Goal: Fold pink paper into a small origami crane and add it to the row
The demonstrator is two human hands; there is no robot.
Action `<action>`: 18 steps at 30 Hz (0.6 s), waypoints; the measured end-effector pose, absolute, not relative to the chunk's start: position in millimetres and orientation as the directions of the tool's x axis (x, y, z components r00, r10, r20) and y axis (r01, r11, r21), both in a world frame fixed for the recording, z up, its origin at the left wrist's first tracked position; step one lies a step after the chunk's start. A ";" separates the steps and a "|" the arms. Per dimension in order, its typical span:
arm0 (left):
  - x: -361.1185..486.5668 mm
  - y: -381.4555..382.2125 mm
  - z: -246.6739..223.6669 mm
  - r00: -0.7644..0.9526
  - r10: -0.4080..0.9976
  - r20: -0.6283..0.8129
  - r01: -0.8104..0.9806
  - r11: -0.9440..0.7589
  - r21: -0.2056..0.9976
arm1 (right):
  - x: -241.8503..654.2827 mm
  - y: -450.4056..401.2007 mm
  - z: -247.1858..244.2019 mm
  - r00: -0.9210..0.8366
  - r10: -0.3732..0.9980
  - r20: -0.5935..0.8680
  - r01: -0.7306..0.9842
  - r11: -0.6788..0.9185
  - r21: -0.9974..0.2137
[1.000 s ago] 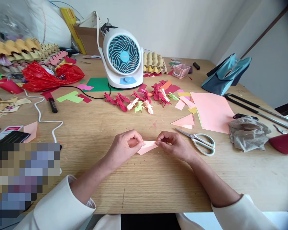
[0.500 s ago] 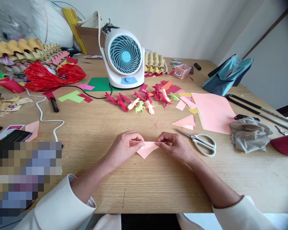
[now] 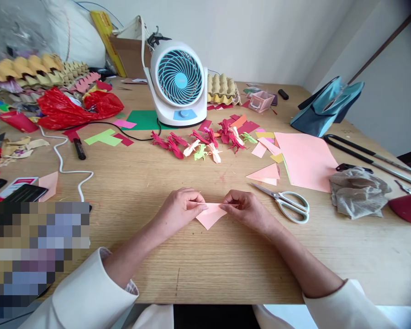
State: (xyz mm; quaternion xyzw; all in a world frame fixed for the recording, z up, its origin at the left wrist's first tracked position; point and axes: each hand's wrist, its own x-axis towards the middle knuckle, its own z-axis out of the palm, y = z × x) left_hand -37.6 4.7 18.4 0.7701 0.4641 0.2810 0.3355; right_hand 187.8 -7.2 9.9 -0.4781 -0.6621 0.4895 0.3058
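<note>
A small folded pink paper (image 3: pixel 208 216) is held over the table between both hands, its point facing my body. My left hand (image 3: pixel 187 205) pinches its left end between thumb and fingers. At the right end, my right hand (image 3: pixel 241 204) has the paper in a similar pinch. Scissors (image 3: pixel 287 203) with white handles lie just right of my right hand, blades toward the upper left. Cut pink triangles (image 3: pixel 265 173) rest above the scissors. Beyond my hands sits a row of small folded paper figures (image 3: pixel 200 146) in red, pink and green.
A white fan (image 3: pixel 181 87) stands behind the figures. Large pink sheets (image 3: pixel 303 157) and a crumpled grey cloth (image 3: pixel 358 194) lie at right. At left are a red plastic bag (image 3: pixel 78 109), a black marker (image 3: pixel 79 149) and a white cable (image 3: pixel 62 160).
The lower point of the pink paper reaches slightly further down between my hands. Both hands keep their pinch and have hardly moved.
</note>
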 end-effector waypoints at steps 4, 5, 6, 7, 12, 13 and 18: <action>-37.6 3.7 18.1 0.403 0.910 0.099 0.509 -0.313 0.802 | 187.2 -7.0 9.3 -0.355 0.932 -0.066 0.343 0.064 -0.937; -37.3 3.2 18.2 0.398 0.913 0.088 0.504 -0.298 0.810 | 187.1 -7.1 9.6 -0.354 0.933 -0.064 0.353 0.070 -0.933; -36.9 2.6 18.2 0.393 0.916 0.076 0.499 -0.282 0.819 | 186.9 -7.2 10.0 -0.351 0.934 -0.061 0.367 0.078 -0.927; -36.6 2.0 18.0 0.389 0.919 0.064 0.492 -0.266 0.829 | 186.7 -7.4 10.6 -0.348 0.936 -0.059 0.383 0.085 -0.920; -36.6 2.0 14.1 0.400 0.915 0.046 0.479 -0.251 0.841 | 185.4 -8.1 12.5 -0.336 0.942 -0.022 0.509 0.162 -0.845; -36.8 2.5 13.3 0.409 0.911 0.049 0.482 -0.261 0.837 | 185.0 -8.2 12.7 -0.337 0.941 -0.010 0.539 0.184 -0.822; -36.3 5.4 11.4 0.442 0.893 0.084 0.562 -0.349 0.750 | 183.5 -9.1 12.7 -0.363 0.931 0.032 0.637 0.273 -0.720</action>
